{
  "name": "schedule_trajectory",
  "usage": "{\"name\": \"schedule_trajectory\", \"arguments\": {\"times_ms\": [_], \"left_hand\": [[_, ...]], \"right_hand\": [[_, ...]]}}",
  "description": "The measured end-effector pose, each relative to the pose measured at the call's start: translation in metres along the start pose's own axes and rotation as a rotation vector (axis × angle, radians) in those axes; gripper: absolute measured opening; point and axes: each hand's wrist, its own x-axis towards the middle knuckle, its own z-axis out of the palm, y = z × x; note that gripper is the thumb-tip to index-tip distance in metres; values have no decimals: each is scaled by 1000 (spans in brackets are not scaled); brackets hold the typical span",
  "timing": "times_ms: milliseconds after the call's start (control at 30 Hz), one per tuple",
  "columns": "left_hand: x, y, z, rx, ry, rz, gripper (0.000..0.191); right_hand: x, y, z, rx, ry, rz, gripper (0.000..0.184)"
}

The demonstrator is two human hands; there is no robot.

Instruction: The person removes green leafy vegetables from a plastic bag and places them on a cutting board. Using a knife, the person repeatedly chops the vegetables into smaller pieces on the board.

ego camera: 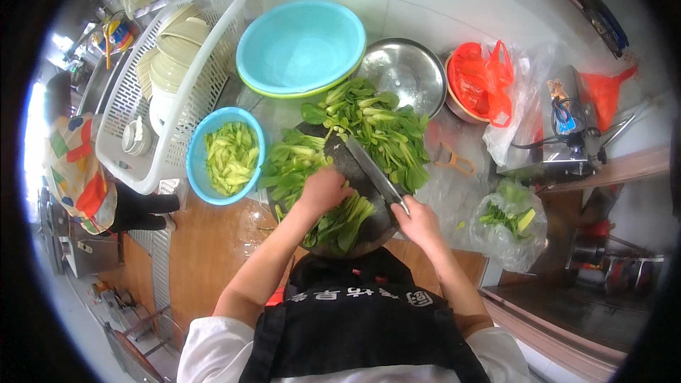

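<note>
My right hand (pixel 417 219) grips the handle of a cleaver (pixel 374 169), its blade pointing away and to the left over a dark round chopping board (pixel 382 226). On the board's left half, my left hand (pixel 325 190) is curled down among leafy greens; whether its fingers pinch any is hidden. A bundle of greens (pixel 343 226) lies at the near edge, stems toward the blade. Another heap of greens (pixel 292 162) is left of the hand. Beyond the blade, a larger pile of greens (pixel 383 127) spreads past the board's far right edge.
A blue basin (pixel 260 133) of cut stems stands left, beside a white basket (pixel 181 138) of bowls. Behind are a large blue colander (pixel 300 45), a steel bowl (pixel 403 74) and a red bag (pixel 481 85). Right lie a peeler (pixel 455 160) and bagged scraps (pixel 511 223). Another person (pixel 80 170) stands far left.
</note>
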Motion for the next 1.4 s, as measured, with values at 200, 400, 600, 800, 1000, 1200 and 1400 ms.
{"name": "schedule_trajectory", "arguments": {"times_ms": [200,400,600,800,1000,1200,1400], "left_hand": [[67,27,11,-235,341,-188,32],[84,36,12,-379,219,-397,26],[43,8,-15,-368,49,-154,20],[30,-13,-26,-185,32,-280,37],[30,10,0,87,345,98,33],[33,9,18,204,464,92,10],[31,15,13,199,542,78,11]], "right_hand": [[-28,16,1,386,83,185,30],[-45,27,7,647,101,293,27],[-55,26,5,533,104,224,27],[-38,18,3,171,83,70,27],[-21,21,5,-35,163,115,27],[-19,15,-3,-71,137,110,25],[-31,3,-5,12,72,105,26]]}}
